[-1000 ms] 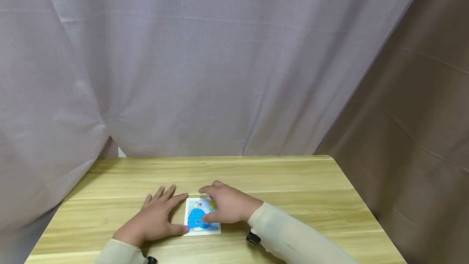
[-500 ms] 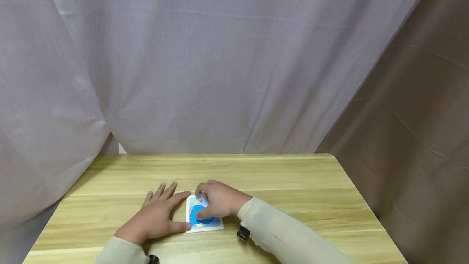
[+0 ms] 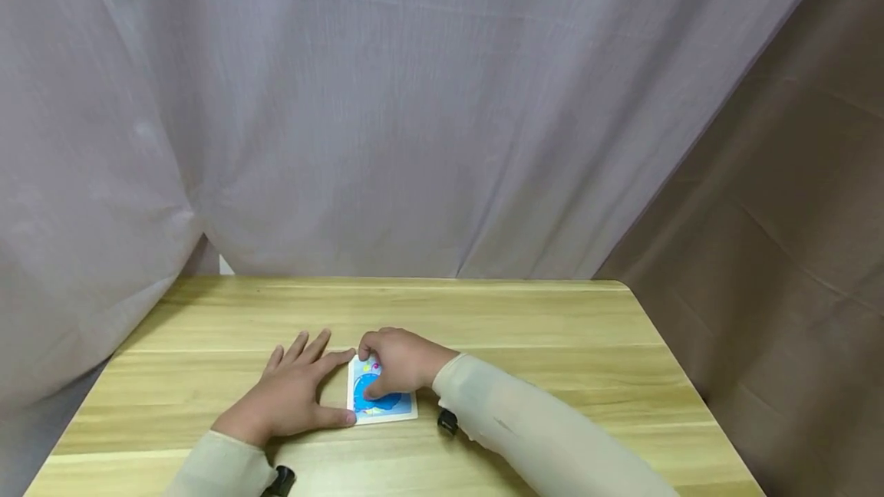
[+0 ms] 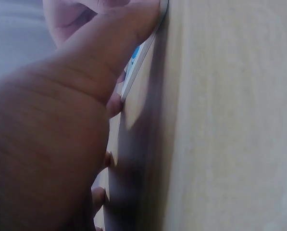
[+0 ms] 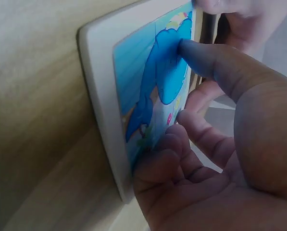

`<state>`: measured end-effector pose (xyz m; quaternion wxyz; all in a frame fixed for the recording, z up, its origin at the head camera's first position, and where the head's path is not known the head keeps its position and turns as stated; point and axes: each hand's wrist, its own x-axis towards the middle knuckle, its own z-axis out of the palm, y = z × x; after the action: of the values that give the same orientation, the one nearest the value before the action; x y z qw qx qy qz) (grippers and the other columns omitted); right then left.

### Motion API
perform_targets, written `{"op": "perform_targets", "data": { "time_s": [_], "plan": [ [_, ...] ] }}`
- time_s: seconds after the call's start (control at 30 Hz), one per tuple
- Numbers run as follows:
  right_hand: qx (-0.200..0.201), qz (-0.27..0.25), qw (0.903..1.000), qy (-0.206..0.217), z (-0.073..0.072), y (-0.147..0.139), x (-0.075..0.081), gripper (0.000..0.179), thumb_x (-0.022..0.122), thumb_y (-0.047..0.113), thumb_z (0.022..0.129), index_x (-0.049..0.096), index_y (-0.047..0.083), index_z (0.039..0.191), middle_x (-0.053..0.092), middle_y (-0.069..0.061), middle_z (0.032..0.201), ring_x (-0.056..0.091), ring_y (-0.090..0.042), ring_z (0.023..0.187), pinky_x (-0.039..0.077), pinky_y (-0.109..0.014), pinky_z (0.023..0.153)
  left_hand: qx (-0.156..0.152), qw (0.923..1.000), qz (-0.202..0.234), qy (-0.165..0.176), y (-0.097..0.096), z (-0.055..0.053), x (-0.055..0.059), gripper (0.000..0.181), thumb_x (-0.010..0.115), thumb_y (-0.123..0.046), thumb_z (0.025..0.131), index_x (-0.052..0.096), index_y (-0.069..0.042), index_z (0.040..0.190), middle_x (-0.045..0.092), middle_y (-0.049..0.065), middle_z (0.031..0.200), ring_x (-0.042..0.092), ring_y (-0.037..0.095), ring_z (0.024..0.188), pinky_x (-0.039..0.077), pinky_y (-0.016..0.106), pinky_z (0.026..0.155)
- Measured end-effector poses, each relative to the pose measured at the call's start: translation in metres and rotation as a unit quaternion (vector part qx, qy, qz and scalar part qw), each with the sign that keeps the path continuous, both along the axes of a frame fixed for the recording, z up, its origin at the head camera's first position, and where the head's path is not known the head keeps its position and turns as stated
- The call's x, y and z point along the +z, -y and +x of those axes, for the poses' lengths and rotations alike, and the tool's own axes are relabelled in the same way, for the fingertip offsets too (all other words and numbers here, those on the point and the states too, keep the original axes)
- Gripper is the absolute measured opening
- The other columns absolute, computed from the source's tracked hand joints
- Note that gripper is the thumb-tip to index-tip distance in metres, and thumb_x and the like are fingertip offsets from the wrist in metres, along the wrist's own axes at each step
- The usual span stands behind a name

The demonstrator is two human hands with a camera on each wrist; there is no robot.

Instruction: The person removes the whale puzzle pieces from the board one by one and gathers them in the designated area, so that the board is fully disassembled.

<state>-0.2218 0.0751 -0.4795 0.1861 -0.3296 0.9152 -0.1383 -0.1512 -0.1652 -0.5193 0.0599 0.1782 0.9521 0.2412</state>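
A small white-framed picture puzzle [image 3: 385, 410] lies flat on the wooden table, showing a blue whale-like cartoon with fine seams across it. My left hand [image 3: 286, 397] is spread at its left side, thumb tip touching the near left corner and index fingertip at the far left corner. Over the picture is my right hand [image 3: 407, 363]. Its thumb [image 5: 205, 57] presses on the blue figure, while the bent fingers [image 5: 167, 163] rest on the picture and toward its far edge. The thumb and index tips stand apart. Part of the picture is hidden under this hand.
The light wooden table [image 3: 552, 328] extends around both hands. A grey curtain [image 3: 345, 113] hangs behind its back edge, with a brown cloth [image 3: 773, 251] on the right. Black wrist devices sit below both cuffs.
My right hand has shifted left over the picture, covering the yellow flower visible earlier. The left hand stays at the puzzle's left corners. The head view has tilted slightly.
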Motion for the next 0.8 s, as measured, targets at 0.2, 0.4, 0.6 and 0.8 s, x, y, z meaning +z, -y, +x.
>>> {"op": "perform_targets", "data": {
  "time_s": [0.2,0.4,0.6,0.8],
  "plan": [
    [-0.008,0.008,0.9998,0.019,-0.001,0.005,0.003,0.048,0.099,0.038,0.089,0.070,0.020,0.123,0.064,0.010,0.101,0.057,-0.007,0.090,0.052,-0.023,0.086,-0.001,1.0000,-0.007,0.001,0.000,0.001,0.001,0.107,0.083,-0.089,0.077,0.055,-0.036,0.166,0.029,0.023,0.185,0.021,0.063,0.168,0.016,0.092,0.124],
    [-0.019,0.017,0.9991,0.034,0.000,0.009,0.010,0.047,0.099,0.034,0.089,0.070,0.019,0.123,0.063,0.008,0.097,0.059,-0.008,0.087,0.053,-0.024,0.081,0.002,0.9998,-0.012,-0.014,-0.001,-0.001,-0.001,0.107,0.084,-0.089,0.075,0.057,-0.037,0.165,0.031,0.023,0.184,0.023,0.063,0.168,0.018,0.092,0.124],
    [-0.036,0.032,0.9985,0.027,0.004,0.014,0.013,0.040,0.098,0.031,0.091,0.072,0.018,0.118,0.064,0.009,0.090,0.059,-0.008,0.081,0.055,-0.025,0.082,0.001,0.9998,-0.011,-0.015,-0.001,-0.001,-0.002,0.106,0.083,-0.090,0.075,0.057,-0.038,0.164,0.032,0.022,0.184,0.023,0.063,0.168,0.018,0.092,0.124],
    [-0.040,0.033,0.9987,-0.001,0.005,0.018,0.013,0.026,0.094,0.029,0.095,0.075,0.018,0.109,0.068,0.011,0.089,0.060,-0.008,0.079,0.056,-0.025,0.085,0.002,0.9998,-0.011,-0.019,-0.001,0.000,-0.003,0.106,0.082,-0.091,0.074,0.058,-0.040,0.163,0.033,0.022,0.183,0.023,0.062,0.168,0.019,0.092,0.124]
  ]
}}
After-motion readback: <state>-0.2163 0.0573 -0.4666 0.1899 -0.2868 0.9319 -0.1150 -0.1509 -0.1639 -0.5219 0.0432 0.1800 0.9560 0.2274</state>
